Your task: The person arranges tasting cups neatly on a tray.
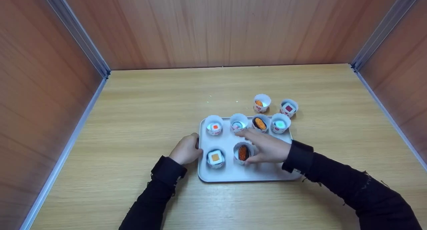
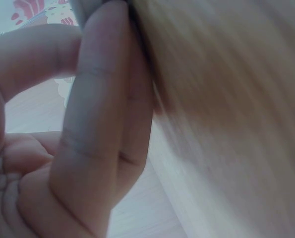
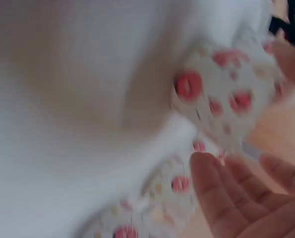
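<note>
My left hand (image 1: 187, 150) grips the left rim of the white tray (image 1: 267, 175), thumb over the edge. In the left wrist view its fingers (image 2: 95, 99) are bent up against the tray's edge. My right hand (image 1: 268, 146) is over the tray around a paper cup (image 1: 237, 154) holding a sushi piece with orange-red topping (image 1: 243, 152). In the right wrist view the thumb (image 3: 292, 62) lies at that printed cup (image 3: 221, 91), while the other fingers (image 3: 209, 183) extend straight, a little off its side.
Along the tray's back row stand several cups, among them one with a white-and-red piece (image 1: 215, 127) and one with an orange-topped piece (image 1: 260, 123). A cup with a square-topped piece (image 1: 215, 157) is front left. Two cups (image 1: 262, 103) stand behind the tray. Wooden panels (image 1: 220, 29) enclose the table.
</note>
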A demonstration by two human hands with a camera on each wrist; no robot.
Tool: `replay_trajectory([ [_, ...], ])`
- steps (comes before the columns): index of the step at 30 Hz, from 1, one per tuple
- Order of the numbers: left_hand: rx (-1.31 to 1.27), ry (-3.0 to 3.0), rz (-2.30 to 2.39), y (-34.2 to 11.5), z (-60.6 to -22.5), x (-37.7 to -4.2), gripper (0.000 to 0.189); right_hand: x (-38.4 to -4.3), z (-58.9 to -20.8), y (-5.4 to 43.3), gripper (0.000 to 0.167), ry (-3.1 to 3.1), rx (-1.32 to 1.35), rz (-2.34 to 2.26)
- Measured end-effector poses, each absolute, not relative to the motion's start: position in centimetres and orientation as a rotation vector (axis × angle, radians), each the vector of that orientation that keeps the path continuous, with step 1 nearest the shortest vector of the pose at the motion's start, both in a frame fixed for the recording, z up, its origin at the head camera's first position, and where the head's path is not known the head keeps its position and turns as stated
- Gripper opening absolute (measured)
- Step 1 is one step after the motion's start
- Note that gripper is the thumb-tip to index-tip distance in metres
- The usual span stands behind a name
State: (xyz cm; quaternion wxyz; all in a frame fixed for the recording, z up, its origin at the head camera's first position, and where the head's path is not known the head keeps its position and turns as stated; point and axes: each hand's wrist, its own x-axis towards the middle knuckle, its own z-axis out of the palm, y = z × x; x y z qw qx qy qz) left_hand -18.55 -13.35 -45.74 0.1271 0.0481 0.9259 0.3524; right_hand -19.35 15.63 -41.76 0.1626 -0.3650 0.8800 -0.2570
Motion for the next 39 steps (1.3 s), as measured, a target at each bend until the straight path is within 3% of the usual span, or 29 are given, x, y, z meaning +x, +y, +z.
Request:
replay_trajectory([
  [10, 0.134, 2.702, 1.026, -13.5, -45.7, -18.5, 0.025, -21.9, -38.7, 20.4, 0.096, 2.793, -1.099, -0.848],
  [15, 0.117, 2.689, 1.020, -13.5, -45.7, -18.5, 0.024, -24.2, -38.4, 23.7, 0.101, 2.913, -0.909, -0.816],
  [23, 0.139, 2.703, 0.986, -13.5, -45.7, -18.6, 0.026, -27.2, -39.2, 28.2, 0.090, 2.897, -0.579, -0.892],
  [30, 0.104, 2.666, 1.016, -13.3, -45.8, -18.8, 0.030, -28.8, -40.5, 30.4, 0.098, 2.839, -0.486, -0.888],
  [39, 0.109, 2.665, 1.037, -13.3, -45.8, -18.7, 0.030, -30.6, -42.8, 29.7, 0.099, 2.802, -0.365, -0.715],
])
